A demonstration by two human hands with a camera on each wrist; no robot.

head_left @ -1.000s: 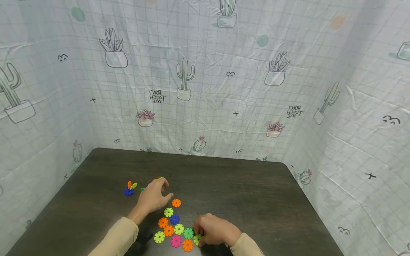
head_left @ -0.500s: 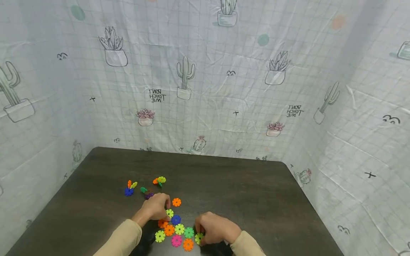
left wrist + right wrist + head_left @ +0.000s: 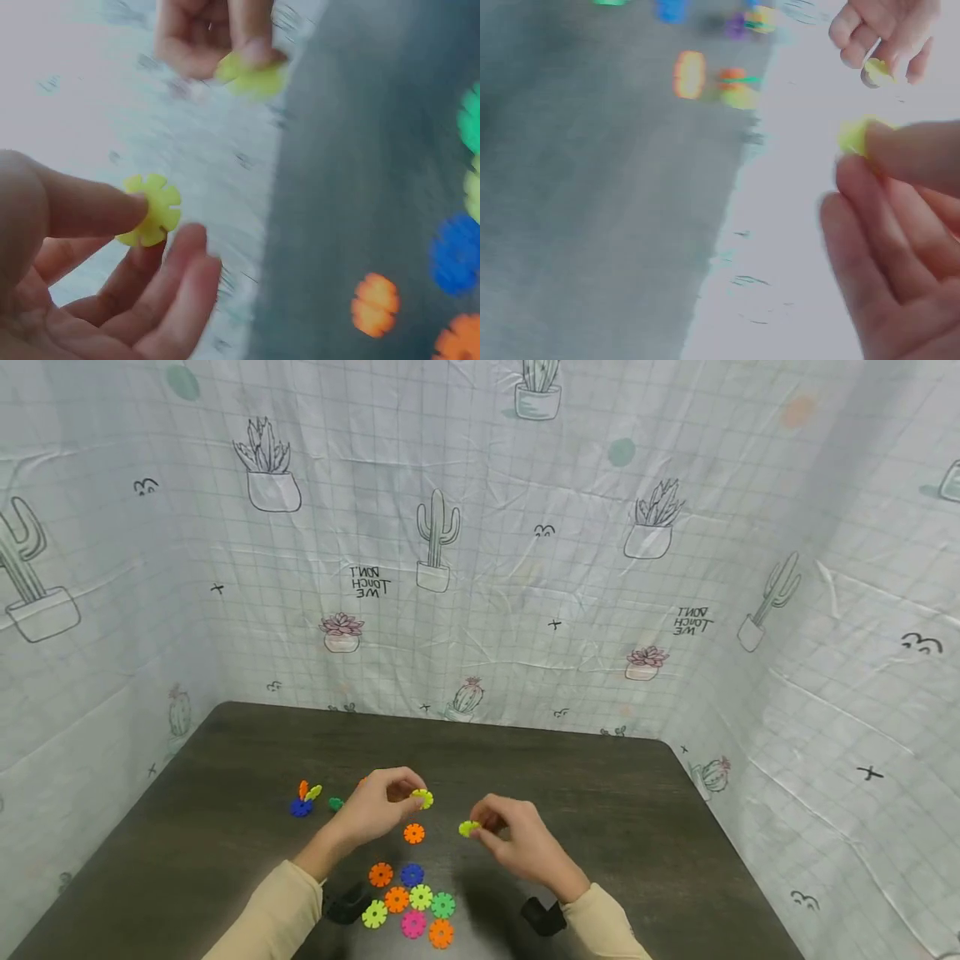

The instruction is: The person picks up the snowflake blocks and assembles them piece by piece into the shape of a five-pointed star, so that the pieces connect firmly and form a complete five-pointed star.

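My left hand (image 3: 378, 806) pinches a yellow-green notched plastic disc (image 3: 159, 210) between thumb and forefinger, raised above the table. To its right my right hand (image 3: 521, 839) pinches a second yellow-green notched disc (image 3: 468, 828), held nearly edge-on in the head view and blurred in the wrist views. The two discs are apart, facing each other across a short gap. Below them on the table lie a lone orange disc (image 3: 414, 833) and a loose cluster that includes a blue disc (image 3: 412, 875), a pink disc (image 3: 413, 924) and a green disc (image 3: 443, 906).
At the left of the dark table (image 3: 600, 810) sits a joined piece (image 3: 302, 807) of blue, orange and yellow discs. Another with a green disc (image 3: 336, 804) is partly hidden behind my left hand. A patterned cloth (image 3: 495, 610) hangs around the table.
My left hand took the yellow-green disc from the top of the cluster and lifted it. My right hand picked up the yellow-green disc at the cluster's right and raised it away from me.
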